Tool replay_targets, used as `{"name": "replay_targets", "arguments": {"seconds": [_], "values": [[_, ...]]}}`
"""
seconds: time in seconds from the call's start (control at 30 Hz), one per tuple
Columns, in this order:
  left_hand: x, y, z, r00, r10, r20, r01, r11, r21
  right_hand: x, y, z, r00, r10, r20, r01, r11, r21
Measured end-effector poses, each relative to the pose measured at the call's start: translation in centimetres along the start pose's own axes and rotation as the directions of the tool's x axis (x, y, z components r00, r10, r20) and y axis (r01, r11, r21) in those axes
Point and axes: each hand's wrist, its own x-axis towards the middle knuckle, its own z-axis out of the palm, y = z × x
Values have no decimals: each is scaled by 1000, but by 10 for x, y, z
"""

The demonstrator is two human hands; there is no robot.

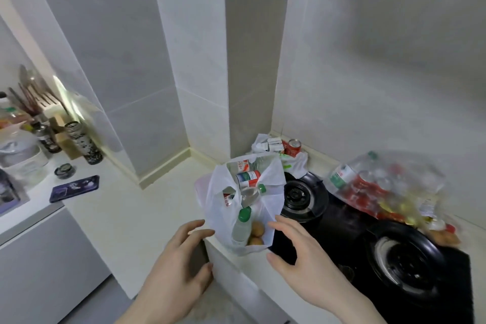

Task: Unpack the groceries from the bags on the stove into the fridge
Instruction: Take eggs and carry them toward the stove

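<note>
Thin plastic bag [238,208], seemingly glossy stove [328,221].

Large pale grey glossy wall tiles [105,21] are covering the walls, and a square tiled column [189,60] is standing out in the corner. A cream stone countertop [136,208] is running along the base of the walls, with a low cream upstand [163,168] sitting where it is meeting the tiles. Below it, flat white cabinet fronts [47,265] are showing. Soft light is reflecting on the tiles at the left, and a grey shadow is lying across the right wall
</note>
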Motion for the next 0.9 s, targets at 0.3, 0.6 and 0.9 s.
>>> {"name": "replay_targets", "arguments": {"seconds": [0.3,0.6,0.9], "values": [[109,-67,-38,975,108,192,-102,994,-39,88,-18,40,968,247,-54,-245,969,42],[229,-58,-44,824,410,391,-415,907,-74,120,-30,80,880,441,-175,-428,897,110],[327,2,59,664,296,686,-487,868,97,131,4,116,835,534,-129,-517,843,149]]}}
